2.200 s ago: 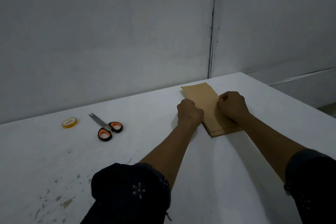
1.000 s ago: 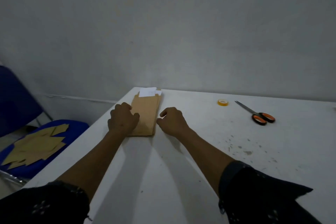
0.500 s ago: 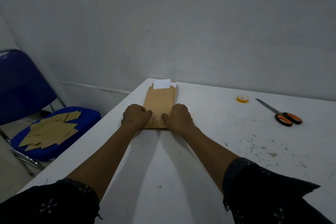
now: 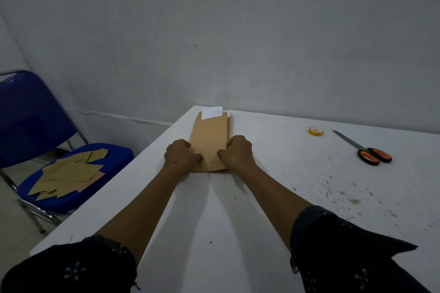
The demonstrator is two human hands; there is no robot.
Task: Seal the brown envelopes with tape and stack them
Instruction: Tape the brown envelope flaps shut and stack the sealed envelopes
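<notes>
One tape roll (image 4: 316, 131), one scissors (image 4: 364, 150), one chair (image 4: 35, 126).

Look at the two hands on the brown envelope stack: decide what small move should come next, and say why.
Probably the right hand should let go and reach for the tape roll. Both hands, left hand too, grip the near end of the envelope stack, white paper still pokes out of its far end, and the tape and scissors lie untouched to the right.

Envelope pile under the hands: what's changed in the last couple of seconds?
The hands left a sealed stack at the table's right end and now both grip the near end of the brown envelopes at the left corner: left hand, right hand. White paper shows at the far end. Tape roll and scissors unmoved.
</notes>
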